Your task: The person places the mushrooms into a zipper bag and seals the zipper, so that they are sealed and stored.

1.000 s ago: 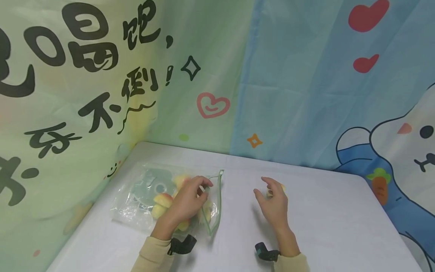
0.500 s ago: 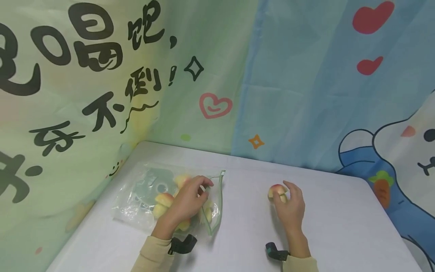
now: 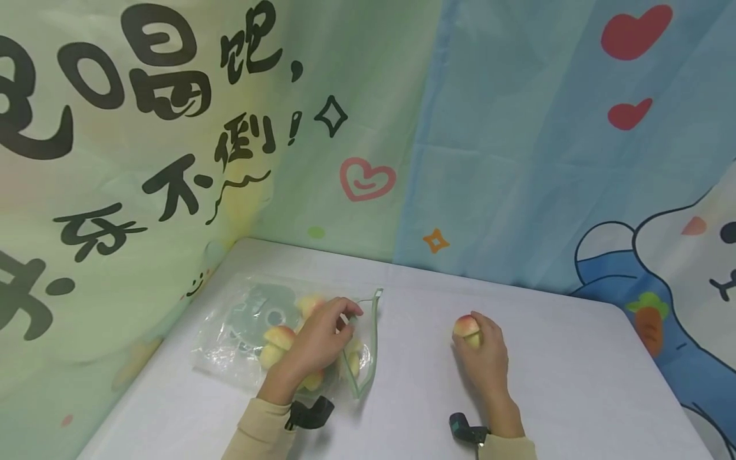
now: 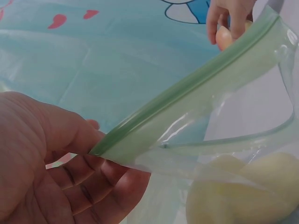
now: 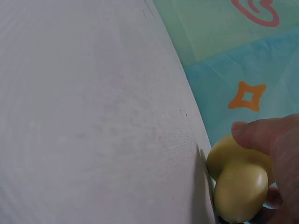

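My left hand pinches the green zip edge of a clear zip bag between thumb and fingers, and the bag's mouth gapes toward the right. Inside lie several toy mushrooms with yellow stems and reddish caps. Part of the bag is hidden behind the left hand. To the right, my right hand grips another toy mushroom by its sides, its red-and-yellow cap facing up-left in the head view. In the right wrist view, the yellow stem and cap underside show beneath the thumb.
A white-covered table carries everything. Printed fabric backdrops stand along its back and left edges. A black wrist camera is strapped on the left wrist and another on the right.
My right hand has moved right to the loose mushroom and closed its fingers around it. The left hand keeps its hold on the bag edge.
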`<state>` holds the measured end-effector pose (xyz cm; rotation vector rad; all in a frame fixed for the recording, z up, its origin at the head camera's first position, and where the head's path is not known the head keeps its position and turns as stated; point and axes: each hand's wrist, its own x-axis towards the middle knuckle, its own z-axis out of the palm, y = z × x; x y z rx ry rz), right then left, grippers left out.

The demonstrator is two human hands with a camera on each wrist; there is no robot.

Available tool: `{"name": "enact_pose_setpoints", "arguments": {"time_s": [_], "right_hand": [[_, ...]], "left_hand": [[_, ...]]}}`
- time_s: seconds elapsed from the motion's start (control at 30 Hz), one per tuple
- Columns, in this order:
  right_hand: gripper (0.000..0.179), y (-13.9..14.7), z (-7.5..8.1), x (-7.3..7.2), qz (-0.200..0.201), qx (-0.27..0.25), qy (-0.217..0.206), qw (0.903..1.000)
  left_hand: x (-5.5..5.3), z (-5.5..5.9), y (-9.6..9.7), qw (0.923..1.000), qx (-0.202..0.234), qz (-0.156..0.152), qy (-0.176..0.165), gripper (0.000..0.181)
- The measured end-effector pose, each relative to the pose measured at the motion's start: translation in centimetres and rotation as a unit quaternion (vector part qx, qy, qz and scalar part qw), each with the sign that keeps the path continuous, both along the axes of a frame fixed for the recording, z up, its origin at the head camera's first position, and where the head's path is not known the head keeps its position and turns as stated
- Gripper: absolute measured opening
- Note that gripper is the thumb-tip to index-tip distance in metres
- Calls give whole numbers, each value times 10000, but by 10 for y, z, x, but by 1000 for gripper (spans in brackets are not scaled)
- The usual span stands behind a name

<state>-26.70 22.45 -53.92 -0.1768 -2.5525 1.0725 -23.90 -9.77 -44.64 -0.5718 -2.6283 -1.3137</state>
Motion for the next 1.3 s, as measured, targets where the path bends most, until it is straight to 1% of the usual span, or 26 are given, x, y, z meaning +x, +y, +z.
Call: {"name": "enact_pose_setpoints", "arguments": {"time_s": [0.13,0.3,0.47,0.63,0.77,0.93,1.07,1.2,1.3], "right_hand": [[58,1,0,0,119,-13,-84,9999],[67,7,1,1,135,-81,-395,9991],[70,7,8,4,186,-199,-534,9982],[69,-5,21,7,434,-246,-624,9968],[67,-22,27,7,649,-237,-638,9956],[64,-46,29,11,996,-193,-576,9932],[65,-67,32,16,1400,-231,-369,9892],[65,-87,34,21,1948,-240,-94,9805],[65,-100,34,24,2287,-201,12,9733]], "left_hand": [[0,0,-1,10000,-4,-2,-3,21],[1,1,-1,10000,-22,58,-42,21],[2,3,-2,9999,1,67,-93,21],[1,3,-4,9997,38,133,-204,22],[1,3,-5,9998,46,125,-175,22],[1,2,-3,10000,35,-60,-45,22],[1,1,-2,9999,31,-102,7,23],[1,2,-1,9999,-7,-77,80,23],[0,2,-1,9999,-51,-61,121,22]]}}
